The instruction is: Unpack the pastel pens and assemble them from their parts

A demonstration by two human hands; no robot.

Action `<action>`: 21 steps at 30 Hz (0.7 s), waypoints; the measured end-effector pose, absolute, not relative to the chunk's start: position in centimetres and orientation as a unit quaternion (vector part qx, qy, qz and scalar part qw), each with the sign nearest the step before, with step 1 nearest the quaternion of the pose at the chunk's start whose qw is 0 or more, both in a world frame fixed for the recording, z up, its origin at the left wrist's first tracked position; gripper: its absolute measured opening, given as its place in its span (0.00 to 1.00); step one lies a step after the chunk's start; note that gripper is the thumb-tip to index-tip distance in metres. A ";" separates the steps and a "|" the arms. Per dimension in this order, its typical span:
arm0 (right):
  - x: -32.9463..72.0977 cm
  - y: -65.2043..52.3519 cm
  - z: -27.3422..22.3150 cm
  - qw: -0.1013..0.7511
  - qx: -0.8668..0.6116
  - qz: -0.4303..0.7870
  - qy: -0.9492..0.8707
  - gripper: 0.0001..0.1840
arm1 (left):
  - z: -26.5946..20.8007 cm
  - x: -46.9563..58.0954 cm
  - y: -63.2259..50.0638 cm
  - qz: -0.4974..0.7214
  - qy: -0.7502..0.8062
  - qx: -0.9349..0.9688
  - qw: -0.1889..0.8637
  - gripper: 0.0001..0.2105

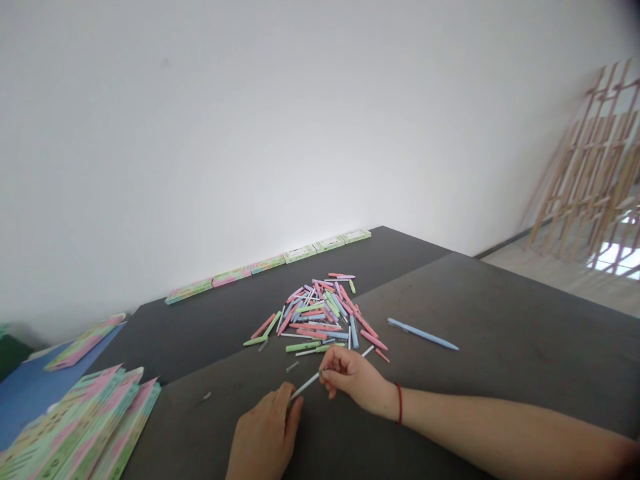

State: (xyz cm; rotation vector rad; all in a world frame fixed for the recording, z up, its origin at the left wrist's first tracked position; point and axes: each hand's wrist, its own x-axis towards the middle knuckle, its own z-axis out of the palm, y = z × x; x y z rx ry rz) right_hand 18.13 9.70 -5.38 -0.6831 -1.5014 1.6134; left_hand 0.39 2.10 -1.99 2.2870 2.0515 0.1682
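Note:
Low in the middle of the view, a thin white pen refill (306, 385) runs at a slant between my two hands. My left hand (267, 427) is closed on its near end, thumb against the fingers. Farther along, the fingertips of my right hand (353, 380) pinch the refill; a tiny dark bit shows there, too small to name. A white stick end (368, 350) shows past the right knuckles; whether it belongs to the same refill I cannot tell. Just beyond lies a pile of pink, green, blue and purple pen parts (320, 310). A small clear piece (292, 366) lies near the left hand.
A blue pen (423, 333) lies right of the pile. Flat pastel boxes (233, 276) line the table's (500, 333) back edge by the wall. More pastel packs (85, 427) are stacked at the lower left, by a blue surface (30, 393). Wooden frames (595, 160) stand far right.

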 end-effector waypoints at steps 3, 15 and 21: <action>18.6 9.8 -5.1 0.387 -0.289 0.605 -0.633 0.04 | -1.9 0.3 2.1 0.056 0.651 0.757 0.022 0.14; 24.1 11.3 -1.1 0.099 -0.328 0.088 -0.935 0.08 | -2.3 -0.6 2.4 0.088 0.652 0.752 0.036 0.15; 23.1 10.7 -1.6 0.107 -0.348 0.081 -0.928 0.05 | -3.0 -0.9 2.5 0.113 0.634 0.764 0.027 0.14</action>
